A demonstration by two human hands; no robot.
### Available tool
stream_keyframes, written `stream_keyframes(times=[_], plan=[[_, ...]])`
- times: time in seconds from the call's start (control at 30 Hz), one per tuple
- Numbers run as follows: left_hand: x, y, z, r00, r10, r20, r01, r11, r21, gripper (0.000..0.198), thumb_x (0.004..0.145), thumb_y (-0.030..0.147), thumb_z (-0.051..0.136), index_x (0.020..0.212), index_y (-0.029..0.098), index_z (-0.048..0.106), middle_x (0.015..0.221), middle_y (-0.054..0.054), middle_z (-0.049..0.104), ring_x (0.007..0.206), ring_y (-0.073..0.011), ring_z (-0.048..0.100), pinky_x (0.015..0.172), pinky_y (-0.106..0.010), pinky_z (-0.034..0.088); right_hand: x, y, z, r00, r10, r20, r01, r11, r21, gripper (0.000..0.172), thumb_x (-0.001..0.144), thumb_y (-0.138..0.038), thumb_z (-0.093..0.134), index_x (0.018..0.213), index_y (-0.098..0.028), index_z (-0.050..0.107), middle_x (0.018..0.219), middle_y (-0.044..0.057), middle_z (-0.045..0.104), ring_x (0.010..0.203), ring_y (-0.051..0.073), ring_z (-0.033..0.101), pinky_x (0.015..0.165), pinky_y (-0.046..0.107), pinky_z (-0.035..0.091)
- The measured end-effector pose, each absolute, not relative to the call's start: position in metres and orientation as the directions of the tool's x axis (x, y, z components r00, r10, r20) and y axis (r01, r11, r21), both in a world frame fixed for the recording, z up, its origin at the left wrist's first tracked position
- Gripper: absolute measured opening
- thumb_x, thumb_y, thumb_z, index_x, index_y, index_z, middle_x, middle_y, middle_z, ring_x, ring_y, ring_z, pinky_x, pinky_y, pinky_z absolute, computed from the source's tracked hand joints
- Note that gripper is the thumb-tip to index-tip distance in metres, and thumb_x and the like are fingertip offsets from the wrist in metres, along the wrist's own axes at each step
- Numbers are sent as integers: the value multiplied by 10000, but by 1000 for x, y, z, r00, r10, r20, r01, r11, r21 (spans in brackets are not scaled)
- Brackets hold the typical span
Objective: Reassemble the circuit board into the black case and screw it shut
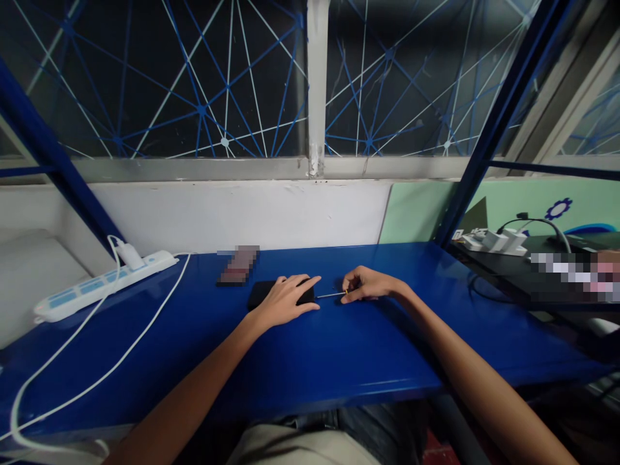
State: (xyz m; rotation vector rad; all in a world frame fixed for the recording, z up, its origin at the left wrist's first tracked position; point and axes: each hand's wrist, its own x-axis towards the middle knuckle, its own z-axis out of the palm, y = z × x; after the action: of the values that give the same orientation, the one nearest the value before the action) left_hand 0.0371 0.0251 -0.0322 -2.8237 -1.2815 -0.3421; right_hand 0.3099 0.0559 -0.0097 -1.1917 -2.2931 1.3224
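My left hand lies flat with fingers spread across a flat black rectangular object on the blue table. The palm and fingers cover much of that object, so I cannot tell its exact kind. To the right, my right hand pinches a thin screwdriver with a metal shaft and a bit of yellow near the fingers. The shaft points left, its tip close to the black object's right end; whether they touch is unclear. The screwdriver's handle is mostly hidden in the hand.
A white power strip with a plugged-in charger and a long white cable takes up the table's left side. Behind my left hand lies a blurred-out phone-like rectangle. Blue posts rise at both sides; chargers and cables sit on a dark surface at right.
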Motion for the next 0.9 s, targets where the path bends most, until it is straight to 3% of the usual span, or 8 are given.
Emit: stream_keyframes(times=[0.17,0.4,0.57,0.73,0.9], plan=[[38,25,-32,640,742,201,746,-662,71,637,930,637,386,1481,337,280,1450,-101,449,1302,-313,429,1012,-490,326,312,58,-11,-655,734,-182,513,254,-820,464,688,-585,719,704,-126,654,549,-17,549,415,73,454,380,199,310],[38,25,-33,644,735,210,741,-668,65,631,935,628,384,1486,344,266,1444,-99,454,1292,-314,437,1006,-472,337,312,61,-14,-666,739,-100,534,379,-755,557,783,-651,584,718,-112,710,500,-31,483,443,67,368,430,217,257],[38,25,-32,637,742,211,748,-661,67,643,932,630,388,1489,336,261,1435,-104,462,1289,-318,438,1000,-480,341,311,62,-14,-654,752,-83,550,397,-734,506,749,-625,633,698,-127,703,531,-18,528,487,83,417,469,222,294],[39,24,-31,629,752,199,757,-651,66,650,930,632,386,1492,332,254,1441,-109,457,1291,-317,438,1004,-486,338,311,61,-13,-657,750,-78,494,350,-796,421,605,-497,803,794,-148,664,597,-33,572,479,81,462,457,208,339],[39,24,-32,630,752,193,756,-651,66,644,936,621,386,1492,325,250,1440,-110,457,1295,-312,435,1003,-496,336,312,61,-13,-670,732,-124,460,279,-843,430,659,-541,756,733,-132,646,570,-18,570,432,76,454,417,211,350]])
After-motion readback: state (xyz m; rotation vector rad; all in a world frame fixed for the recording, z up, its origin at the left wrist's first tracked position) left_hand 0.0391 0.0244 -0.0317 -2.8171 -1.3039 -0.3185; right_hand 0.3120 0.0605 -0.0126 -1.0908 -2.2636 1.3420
